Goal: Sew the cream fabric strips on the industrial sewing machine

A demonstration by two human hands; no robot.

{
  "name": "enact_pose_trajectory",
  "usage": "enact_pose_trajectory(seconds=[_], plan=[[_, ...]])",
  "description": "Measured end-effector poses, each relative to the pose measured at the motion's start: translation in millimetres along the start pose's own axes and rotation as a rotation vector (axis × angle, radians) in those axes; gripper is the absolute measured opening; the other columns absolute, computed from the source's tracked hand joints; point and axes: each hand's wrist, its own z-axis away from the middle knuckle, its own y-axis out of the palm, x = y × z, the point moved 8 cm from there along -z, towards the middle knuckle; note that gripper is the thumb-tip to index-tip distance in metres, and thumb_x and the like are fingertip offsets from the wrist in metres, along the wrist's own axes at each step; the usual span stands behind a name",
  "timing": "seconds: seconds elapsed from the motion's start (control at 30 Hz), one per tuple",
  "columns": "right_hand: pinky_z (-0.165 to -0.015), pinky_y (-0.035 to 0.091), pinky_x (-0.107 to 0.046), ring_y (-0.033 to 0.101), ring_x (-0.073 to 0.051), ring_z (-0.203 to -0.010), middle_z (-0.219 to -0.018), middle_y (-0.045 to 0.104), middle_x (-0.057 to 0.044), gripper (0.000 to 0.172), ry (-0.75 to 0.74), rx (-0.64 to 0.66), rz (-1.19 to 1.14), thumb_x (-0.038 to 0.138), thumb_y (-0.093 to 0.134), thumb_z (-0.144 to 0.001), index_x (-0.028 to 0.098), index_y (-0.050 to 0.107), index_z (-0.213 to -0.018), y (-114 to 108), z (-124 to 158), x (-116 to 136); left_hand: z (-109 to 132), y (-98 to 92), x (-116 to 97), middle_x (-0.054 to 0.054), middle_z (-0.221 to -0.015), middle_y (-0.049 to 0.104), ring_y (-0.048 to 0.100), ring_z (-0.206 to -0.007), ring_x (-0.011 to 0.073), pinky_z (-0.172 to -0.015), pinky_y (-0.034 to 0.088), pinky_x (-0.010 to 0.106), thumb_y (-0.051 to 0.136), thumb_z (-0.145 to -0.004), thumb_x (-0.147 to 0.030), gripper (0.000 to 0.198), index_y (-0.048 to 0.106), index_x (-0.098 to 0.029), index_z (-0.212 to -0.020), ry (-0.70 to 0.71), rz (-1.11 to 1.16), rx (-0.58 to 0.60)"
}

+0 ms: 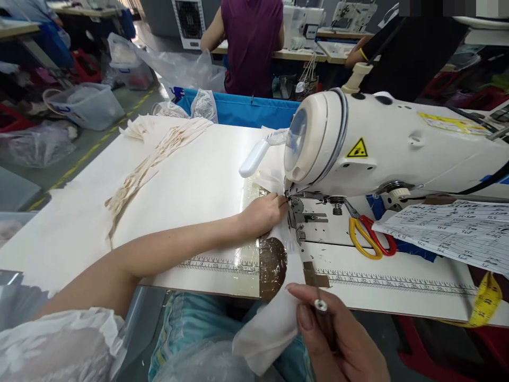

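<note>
While my left grip (264, 216) curls at the machine (377, 143), can't tell if pinching, my right grip (350, 337) is closed round a tool (320, 306); cloth (272, 326) looks partway through, rest hanging toward 6 o'clock.

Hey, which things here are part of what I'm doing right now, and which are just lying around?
Seemingly in use:
white cloth, by both hands
sewing machine, your left hand just below its head
dark-handled tool, in your right hand

Lying about, untouched:
red-and-yellow scissors
written paper
yellow tape measure
beige fabric strips, though possibly workpieces
</note>
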Motion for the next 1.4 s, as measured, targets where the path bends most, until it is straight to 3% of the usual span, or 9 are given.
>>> enact_pose_trajectory(seconds=[0.1,0.17,0.27,0.4,0.6,1.0,1.4], plan=[[-0.065,0.055,-0.016,0.073,-0.014,-0.081,-0.101,0.076,-0.001,0.027,-0.143,0.146,0.109,0.029,0.048,-0.1,0.027,0.062,-0.123,12,-3,-20,4,-2.1,15,0.01,-0.096,0.066,0.061,-0.087,0.0184,-0.074,0.057,0.032,0.041,-0.1,-0.01,0.024,0.064,-0.01,-0.094,-0.058,0.192,-0.081],[-0.066,0.056,-0.018,0.074,-0.016,-0.085,-0.105,0.076,-0.006,0.028,-0.202,0.079,0.218,0.026,0.043,-0.102,0.02,0.06,-0.123,12,-10,-34,7,-2.6,22,0.01,-0.098,0.066,0.061,-0.092,0.0186,-0.079,0.057,0.033,0.047,-0.098,-0.012,0.019,0.065,-0.011,-0.093,-0.068,0.309,-0.105],[-0.055,0.054,-0.021,0.074,-0.018,-0.076,-0.1,0.076,-0.012,0.033,-0.224,-0.097,0.469,0.03,0.038,-0.104,0.01,0.061,-0.117,12,-26,-49,8,-3.3,28,0.007,-0.095,0.067,0.063,-0.091,0.0176,-0.08,0.057,0.033,0.054,-0.094,-0.015,0.014,0.065,-0.014,-0.088,-0.08,0.416,-0.12],[-0.046,0.047,-0.023,0.072,-0.017,-0.065,-0.09,0.077,-0.01,0.041,-0.242,-0.212,0.634,0.034,0.033,-0.106,0.007,0.061,-0.118,20,-45,-52,7,-4.9,31,0.007,-0.095,0.068,0.064,-0.09,0.0176,-0.077,0.057,0.033,0.059,-0.092,-0.019,0.01,0.067,-0.016,-0.086,-0.079,0.47,-0.122],[-0.055,0.046,-0.023,0.072,-0.015,-0.068,-0.094,0.078,-0.008,0.029,-0.342,-0.255,0.623,0.021,0.043,-0.101,0.009,0.067,-0.112,30,-56,-46,6,-6.5,34,0.008,-0.095,0.068,0.066,-0.089,0.0188,-0.075,0.056,0.033,0.058,-0.093,-0.024,0.015,0.069,-0.015,-0.088,-0.105,0.516,-0.075],[-0.049,0.041,-0.025,0.068,-0.014,-0.059,-0.09,0.077,-0.006,0.029,-0.307,-0.237,0.666,0.02,0.044,-0.1,0.011,0.069,-0.111,36,-64,-51,3,-8.7,33,0.007,-0.095,0.068,0.064,-0.089,0.0175,-0.077,0.054,0.031,0.055,-0.095,-0.025,0.015,0.066,-0.016,-0.09,-0.101,0.515,-0.079],[-0.05,0.043,-0.024,0.069,-0.014,-0.062,-0.09,0.077,-0.006,0.028,-0.315,-0.235,0.656,0.02,0.044,-0.1,0.011,0.068,-0.111,35,-62,-51,2,-13.2,31,0.001,-0.081,0.062,0.057,-0.075,0.0116,-0.068,0.049,0.025,0.055,-0.094,-0.023,0.018,0.054,-0.017,-0.077,-0.135,0.48,-0.18]])
